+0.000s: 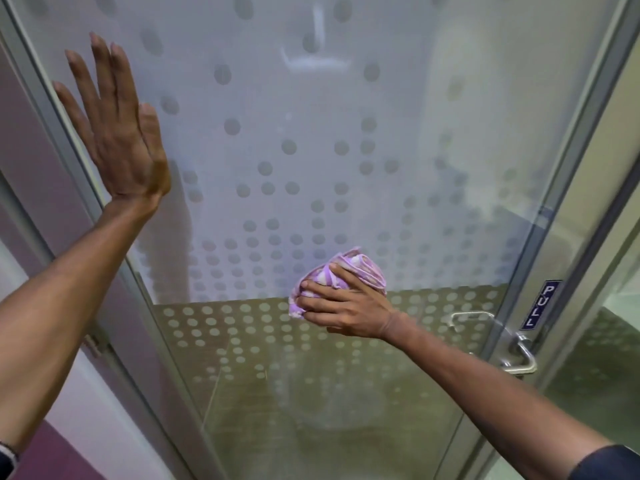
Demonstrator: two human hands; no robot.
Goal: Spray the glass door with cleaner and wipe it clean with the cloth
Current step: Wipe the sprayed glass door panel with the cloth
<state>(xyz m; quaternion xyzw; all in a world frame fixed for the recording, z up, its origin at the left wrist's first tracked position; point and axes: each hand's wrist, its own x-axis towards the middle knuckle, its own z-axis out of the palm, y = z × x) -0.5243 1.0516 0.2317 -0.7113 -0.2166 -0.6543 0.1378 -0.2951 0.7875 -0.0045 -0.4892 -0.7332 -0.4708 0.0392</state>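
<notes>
The glass door (311,150) fills nearly the whole view, its long axis running from 6 o'clock up to 12 o'clock; a frosted, dotted band covers the upper part and gives way to clearer dotted glass at about the level of the right hand; the metal frame (568,209) borders it on the 3 o'clock side, and the handle (519,355) with a blue "PULL" sticker (541,304) sits at about 4 o'clock.

The left hand (117,133) lies flat on the pane at about 10 o'clock, fingers spread and pointing up, holding nothing; I judge it is steadying the door.

The right hand (346,306) sits just below centre, toward 5 o'clock, its grip curled around a bunched purple-and-white cloth (349,271) and pressing it against the glass; the cloth bulges out of the fingers toward 12 o'clock, so it is the leading edge for an upward stroke.

No spray bottle is in view; the step in hand looks like wiping.

What the coming move turns on: most of the pane lies from the cloth toward 12 o'clock, with a smaller stretch toward 6 o'clock; the right hand is the nearer one to both, and strokes along the door's long axis would suit.
</notes>
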